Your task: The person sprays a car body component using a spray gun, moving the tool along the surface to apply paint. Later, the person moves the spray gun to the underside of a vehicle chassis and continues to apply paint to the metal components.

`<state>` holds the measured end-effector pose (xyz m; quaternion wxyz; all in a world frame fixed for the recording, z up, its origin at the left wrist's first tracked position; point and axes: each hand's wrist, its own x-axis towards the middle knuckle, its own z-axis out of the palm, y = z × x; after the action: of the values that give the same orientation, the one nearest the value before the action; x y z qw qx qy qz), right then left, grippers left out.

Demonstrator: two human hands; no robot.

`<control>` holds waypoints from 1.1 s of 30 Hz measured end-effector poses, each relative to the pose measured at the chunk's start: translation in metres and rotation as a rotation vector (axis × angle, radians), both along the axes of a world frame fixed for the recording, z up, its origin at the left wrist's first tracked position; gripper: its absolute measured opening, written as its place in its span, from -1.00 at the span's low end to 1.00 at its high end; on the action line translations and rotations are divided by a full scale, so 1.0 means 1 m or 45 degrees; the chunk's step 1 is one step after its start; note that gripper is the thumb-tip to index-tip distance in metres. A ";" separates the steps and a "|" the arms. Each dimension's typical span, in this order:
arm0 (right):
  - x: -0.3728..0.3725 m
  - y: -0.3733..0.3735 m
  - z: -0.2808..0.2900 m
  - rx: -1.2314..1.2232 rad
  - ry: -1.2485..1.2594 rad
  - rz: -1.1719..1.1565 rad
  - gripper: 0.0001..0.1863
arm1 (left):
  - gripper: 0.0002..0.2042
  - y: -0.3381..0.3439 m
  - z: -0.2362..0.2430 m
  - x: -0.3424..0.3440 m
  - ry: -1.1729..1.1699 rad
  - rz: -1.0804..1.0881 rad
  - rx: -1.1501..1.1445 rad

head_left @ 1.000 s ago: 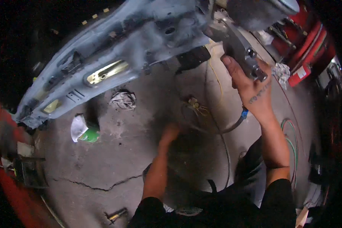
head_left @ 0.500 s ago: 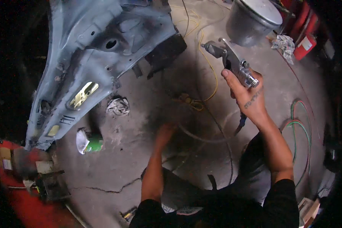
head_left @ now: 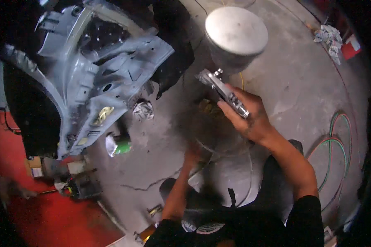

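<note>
Found held in the right hand (head_left: 255, 119), up over the floor: spray gun (head_left: 226, 94), silver-grey metal, slanted with head toward upper left and knobs at rear. Noted just beyond: metal cup (head_left: 236, 32), pale round top, darker side; cannot tell whether joined to the gun. Right grip closed around the gun body, back of hand upward, forearm angled in from lower right. Left hand (head_left: 193, 151) low and forward, blurred against a dark patch; cannot tell whether open or closed. Below, grey concrete floor (head_left: 292, 86), cracked toward lower left. To the left, car body part (head_left: 80, 78), coated grey. Near its lower edge, crumpled rag (head_left: 143, 110) and green can (head_left: 122, 147) with white cover. Well apart at right, looped red and green hoses (head_left: 343, 142). Observed at upper right: second rag (head_left: 329, 39) beside red container (head_left: 350, 48).
</note>
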<state>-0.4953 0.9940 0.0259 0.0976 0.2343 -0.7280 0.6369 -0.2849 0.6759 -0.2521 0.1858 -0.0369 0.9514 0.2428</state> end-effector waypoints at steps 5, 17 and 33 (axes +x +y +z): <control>0.020 0.030 0.013 0.204 -0.100 0.033 -0.52 | -0.66 0.092 0.100 0.072 -0.350 0.020 0.325; 0.072 0.029 0.146 0.086 0.017 0.303 -0.57 | -0.74 0.262 0.466 0.120 -0.629 0.020 0.529; -0.087 0.014 0.215 0.559 0.025 1.058 -0.75 | -0.60 0.496 0.446 -0.051 -0.996 -0.350 0.971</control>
<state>-0.5822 1.0085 0.2408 -0.2105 0.5270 -0.6892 0.4506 -0.3357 1.1723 0.1941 0.5549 0.0698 0.6526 0.5113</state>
